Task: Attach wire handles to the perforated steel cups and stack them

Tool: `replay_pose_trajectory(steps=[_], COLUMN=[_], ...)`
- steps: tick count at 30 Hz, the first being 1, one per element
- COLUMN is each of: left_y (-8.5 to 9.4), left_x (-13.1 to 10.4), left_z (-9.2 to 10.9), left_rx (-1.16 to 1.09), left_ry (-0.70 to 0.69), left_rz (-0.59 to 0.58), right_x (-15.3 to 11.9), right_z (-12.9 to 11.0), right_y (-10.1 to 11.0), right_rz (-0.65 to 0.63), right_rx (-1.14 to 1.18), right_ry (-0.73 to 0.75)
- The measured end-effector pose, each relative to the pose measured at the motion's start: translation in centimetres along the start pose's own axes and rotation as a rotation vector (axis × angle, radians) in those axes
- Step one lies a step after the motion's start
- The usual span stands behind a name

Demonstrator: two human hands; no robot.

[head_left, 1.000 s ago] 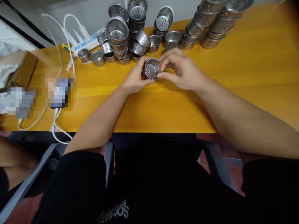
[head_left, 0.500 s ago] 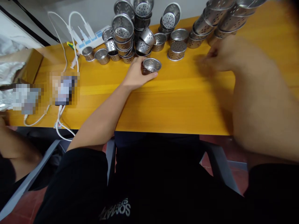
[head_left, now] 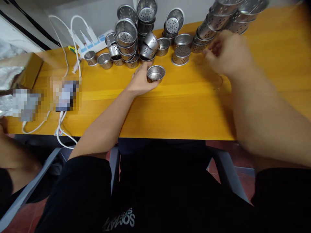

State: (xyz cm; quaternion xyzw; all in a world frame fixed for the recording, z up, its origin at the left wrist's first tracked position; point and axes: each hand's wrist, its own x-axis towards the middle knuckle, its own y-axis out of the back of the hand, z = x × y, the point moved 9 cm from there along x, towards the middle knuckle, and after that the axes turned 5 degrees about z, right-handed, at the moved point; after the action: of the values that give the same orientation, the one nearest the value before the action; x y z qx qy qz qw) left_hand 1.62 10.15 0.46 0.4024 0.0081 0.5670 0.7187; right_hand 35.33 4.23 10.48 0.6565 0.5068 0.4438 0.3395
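Note:
Wrapped round a small perforated metal cup [head_left: 155, 73] from its left side is my left hand [head_left: 141, 79], with the thumb along the front. The cup's mouth faces up, on or just over the wooden table. My right hand [head_left: 228, 53] hovers to the right with its fingers closed in a pinch, slightly blurred. A thin curved wire [head_left: 220, 83] shows just below that hand; whether the fingers grip it is hard to make out. Between the hands, farther back, an upside-down perforated cup [head_left: 181, 55] sits on the table.
Stacked perforated cups [head_left: 126, 35] line the wall, with a tall leaning stack [head_left: 220, 19] behind my right hand. A white power strip [head_left: 97, 43] with cables and a phone [head_left: 66, 96] lie left. Another person's arm [head_left: 18, 158] is at the far left.
My right hand has moved a little left, and the thin wire now shows below it. My left hand still holds the cup. The whole view has shifted slightly.

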Motion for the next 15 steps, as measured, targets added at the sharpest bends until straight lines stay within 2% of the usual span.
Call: replay_pose_trajectory(steps=[3,7,15], left_y=[-0.2,-0.3,-0.6], left_x=[-0.1,-0.3,-0.2], left_z=[-0.1,0.7,0.5], left_rx=[0.026,0.04,-0.012], left_ry=[0.081,0.091,0.04], left_rz=[-0.026,-0.049,-0.062], right_x=[-0.2,0.0,0.2], right_z=[-1.1,-1.3,-2.9], right_y=[-1.1,-3.8,-5.5], right_rz=[-0.014,-0.113,-0.057], right_rx=[0.076,0.042,0.18], right_ry=[0.089,0.119,0.24])
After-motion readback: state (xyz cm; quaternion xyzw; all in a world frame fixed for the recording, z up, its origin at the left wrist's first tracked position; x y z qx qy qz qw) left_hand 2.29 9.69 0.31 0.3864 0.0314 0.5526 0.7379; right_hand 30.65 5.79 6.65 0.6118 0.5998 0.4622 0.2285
